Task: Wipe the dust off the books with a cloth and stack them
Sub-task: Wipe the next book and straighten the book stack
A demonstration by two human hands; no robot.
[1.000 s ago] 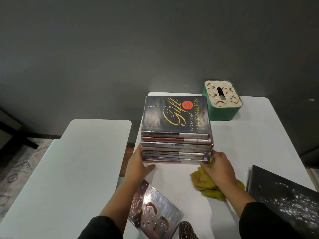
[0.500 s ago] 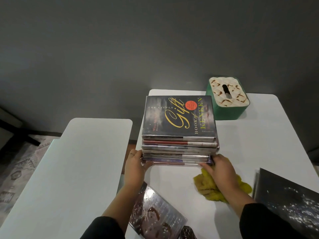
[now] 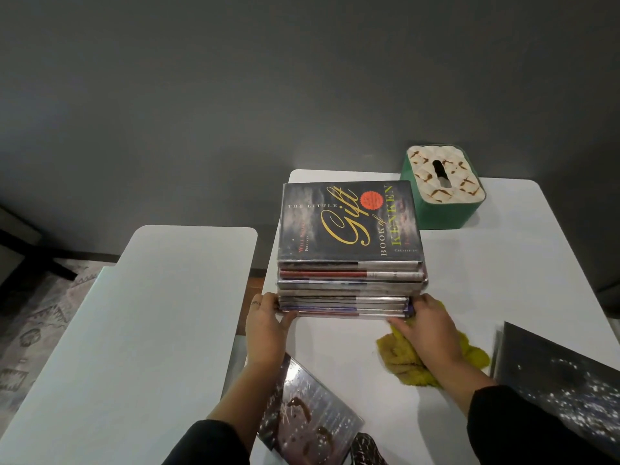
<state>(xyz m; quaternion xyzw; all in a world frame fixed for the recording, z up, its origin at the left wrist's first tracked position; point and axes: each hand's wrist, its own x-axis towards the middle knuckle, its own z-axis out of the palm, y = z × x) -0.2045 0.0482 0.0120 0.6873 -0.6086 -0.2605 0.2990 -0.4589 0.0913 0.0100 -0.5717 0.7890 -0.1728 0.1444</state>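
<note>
Two hands frame the stack of books (image 3: 350,263) in the head view, the only view there is, and the coming move turns on how that stack lies between them. It stands on the white table (image 3: 523,270), directly ahead of the person, with the spines facing them and the long axis of the books running left to right, so each hand meets one short end.

The left hand (image 3: 266,325) is at the lower left corner of the stack, fingers curled round the side of the bottom books and thumb reaching under the near edge. This grip looks closed on the stack. The right hand (image 3: 427,330) is at the lower right corner, fingers laid against the bottom books, with the yellow cloth (image 3: 409,364) bunched beneath its palm (whether the cloth is actually pinched or merely lies under the hand cannot be told). Both hands are about equally near, one at each end.

The upper books overhang a little to the right of the thinner lower ones, so the pile is not square. My judgement is that the hands are squaring or shifting the pile, and any push should act along the long axis, from both ends inward.

Two more books lie apart from the stack: a dark speckled one (image 3: 560,380) at the right, near the cloth, and a glossy one (image 3: 308,417) close to the person, partly under the left forearm. Both appear not yet stacked. A green tissue box (image 3: 443,187) stands just behind the right rear corner of the stack.
</note>
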